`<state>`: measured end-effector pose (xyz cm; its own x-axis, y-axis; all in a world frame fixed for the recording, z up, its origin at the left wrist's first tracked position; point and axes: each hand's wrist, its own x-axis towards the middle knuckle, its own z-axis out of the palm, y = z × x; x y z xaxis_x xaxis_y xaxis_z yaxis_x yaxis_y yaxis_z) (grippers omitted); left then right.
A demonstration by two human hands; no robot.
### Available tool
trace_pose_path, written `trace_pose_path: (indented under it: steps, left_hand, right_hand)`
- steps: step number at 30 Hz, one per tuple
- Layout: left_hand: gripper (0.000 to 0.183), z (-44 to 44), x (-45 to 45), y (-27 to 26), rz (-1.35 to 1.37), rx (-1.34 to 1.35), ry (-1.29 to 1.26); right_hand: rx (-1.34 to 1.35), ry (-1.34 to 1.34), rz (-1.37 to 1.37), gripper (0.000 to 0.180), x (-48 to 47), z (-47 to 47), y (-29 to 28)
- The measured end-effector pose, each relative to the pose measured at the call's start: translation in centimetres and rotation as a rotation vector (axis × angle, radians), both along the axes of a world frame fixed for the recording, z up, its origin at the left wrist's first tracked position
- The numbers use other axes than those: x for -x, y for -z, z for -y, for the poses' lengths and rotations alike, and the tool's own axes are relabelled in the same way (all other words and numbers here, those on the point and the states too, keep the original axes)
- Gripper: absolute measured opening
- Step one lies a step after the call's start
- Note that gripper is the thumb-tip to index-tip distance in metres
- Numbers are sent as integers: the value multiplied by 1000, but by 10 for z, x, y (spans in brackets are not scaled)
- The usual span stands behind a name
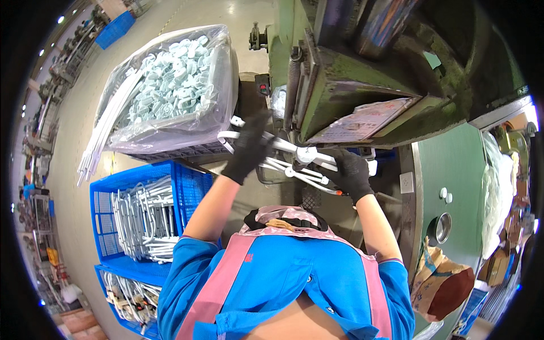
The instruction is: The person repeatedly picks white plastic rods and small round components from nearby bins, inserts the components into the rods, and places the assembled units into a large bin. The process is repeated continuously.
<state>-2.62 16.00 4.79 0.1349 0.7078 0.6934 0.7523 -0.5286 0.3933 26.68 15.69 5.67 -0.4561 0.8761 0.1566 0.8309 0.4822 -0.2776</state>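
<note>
My left hand (251, 148), in a black glove and blurred, lies across a bent white tube (227, 135); its grip is hard to make out. My right hand (353, 172), also black-gloved, holds the right end of a white tube assembly with a round white plastic joint (306, 155), just below the head of a green press (340, 102). Thinner white tubes (312, 176) run beneath, with a smaller round joint (290, 172) and an orange tip (338, 193) near my right hand. The gloves hide parts of the tubes.
At upper left stands a plastic-lined bin (170, 138) of pale plastic parts, long white tubes (112, 123) lying over its side. Blue crates (191, 195) of white tubes sit at left. A green table (450, 170) at right bears a metal bowl (443, 227) and a paper sack (440, 276).
</note>
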Motion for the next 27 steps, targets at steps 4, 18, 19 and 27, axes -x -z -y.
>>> trace_pose_path:
  steps: [4,18,19,27]
  left_hand:
    - [24,-14,72,-13,-8,354,-289]
    - [30,-15,80,0,648,736,-122]
    - [30,-14,79,-3,682,763,-129]
    - [29,-13,76,1,658,669,-153]
  right_hand:
    - [11,56,2,35,6,3,-10]
    - [79,78,-22,39,12,8,-15]
    - [87,86,-1,39,10,6,-11]
    - [-58,24,20,37,9,2,-13]
